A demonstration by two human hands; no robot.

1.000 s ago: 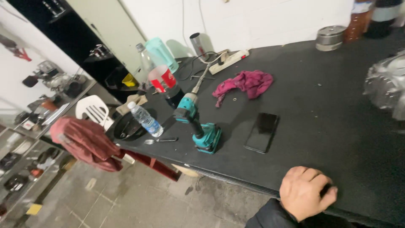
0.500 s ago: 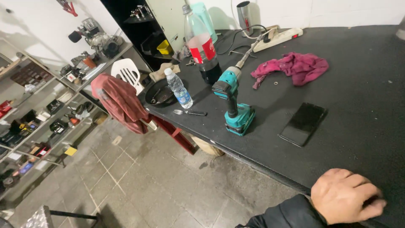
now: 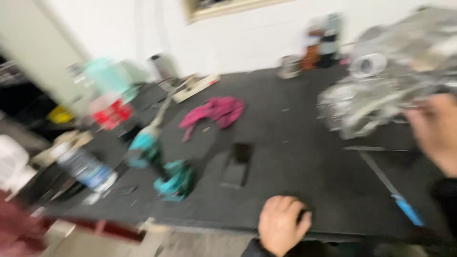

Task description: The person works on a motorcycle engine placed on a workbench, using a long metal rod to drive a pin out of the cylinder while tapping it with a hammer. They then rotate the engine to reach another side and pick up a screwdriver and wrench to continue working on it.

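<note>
While the frame is badly smeared, my left hand (image 3: 282,224) reads clearly enough: knuckles up, fingers curled in narrow, resting on the near edge of the black table (image 3: 309,162), with nothing visible in it. My right hand (image 3: 435,133) is at the right border, raised just beside the silver engine casing (image 3: 381,90); too blurred, so I cannot tell if it is wide or closed, or whether it touches the metal. The casing sits at the far right of the table. Step, as I judge it: bracing with the left and reaching for the casing with the right. A next move would call for a firm hold on an edge, since it looks heavy and awkward. A blue-handled tool (image 3: 397,197) lies near the right hand. Further left: a dark phone (image 3: 238,164), a teal drill (image 3: 162,166), a pink rag (image 3: 216,110), a water bottle (image 3: 85,169).
</note>
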